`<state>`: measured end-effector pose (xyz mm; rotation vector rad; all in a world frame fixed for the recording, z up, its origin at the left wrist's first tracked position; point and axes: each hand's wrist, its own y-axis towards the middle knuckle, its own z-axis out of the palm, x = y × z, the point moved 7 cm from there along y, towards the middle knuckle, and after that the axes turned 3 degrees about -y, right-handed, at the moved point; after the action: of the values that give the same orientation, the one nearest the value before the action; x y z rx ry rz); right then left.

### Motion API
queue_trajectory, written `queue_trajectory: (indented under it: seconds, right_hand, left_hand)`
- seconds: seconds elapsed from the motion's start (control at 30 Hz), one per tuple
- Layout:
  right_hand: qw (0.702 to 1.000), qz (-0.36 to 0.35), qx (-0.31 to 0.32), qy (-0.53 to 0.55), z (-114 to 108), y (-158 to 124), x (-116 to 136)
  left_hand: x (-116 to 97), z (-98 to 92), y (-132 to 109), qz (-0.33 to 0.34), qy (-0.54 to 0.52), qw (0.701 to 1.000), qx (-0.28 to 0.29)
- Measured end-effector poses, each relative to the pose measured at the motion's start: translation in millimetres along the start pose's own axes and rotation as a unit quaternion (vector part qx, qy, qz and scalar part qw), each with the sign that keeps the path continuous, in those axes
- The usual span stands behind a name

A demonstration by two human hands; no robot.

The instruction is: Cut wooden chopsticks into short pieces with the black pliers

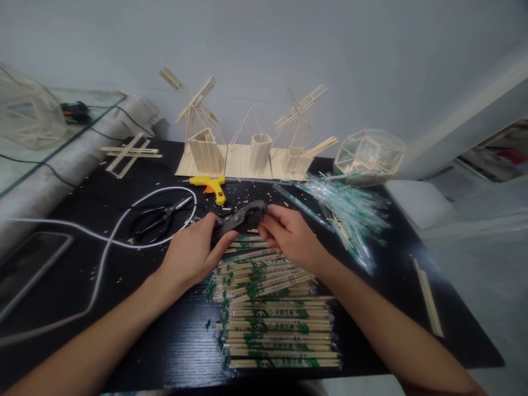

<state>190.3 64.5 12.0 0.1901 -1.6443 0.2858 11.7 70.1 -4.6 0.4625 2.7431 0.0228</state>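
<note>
In the head view, my left hand is wrapped round the handle of a dark cutter with a curved jaw, held above the table. My right hand is at the cutter's far end, its thumb and fingers pinched together. Whatever lies between those fingertips is hidden or too small to name. Below both hands spreads a pile of chopsticks in clear wrappers with green print. Behind the cutter lies a yellow glue gun, its nozzle towards the left.
Stick-built windmill models stand along the wall. Black-handled scissors and a white cable lie left. Crumpled wrappers and a stick-framed polyhedron are at right. Loose sticks lie near the right edge; small chips dot the black table.
</note>
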Motion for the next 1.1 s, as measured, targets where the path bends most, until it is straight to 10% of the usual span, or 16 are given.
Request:
queue_trajectory:
  seconds: [0.9, 1.1]
  right_hand:
    - [1.000, -0.003, -0.001, -0.015, -0.3, -0.1, 1.3]
    - [1.000, -0.003, 0.001, 0.002, -0.9, 0.4, 0.3]
  left_hand:
    - [-2.0, -1.3, 0.7, -0.017, -0.012, 1.000, 0.023]
    - [-0.2, 0.7, 0.3, -0.026, -0.197, 0.980, 0.024]
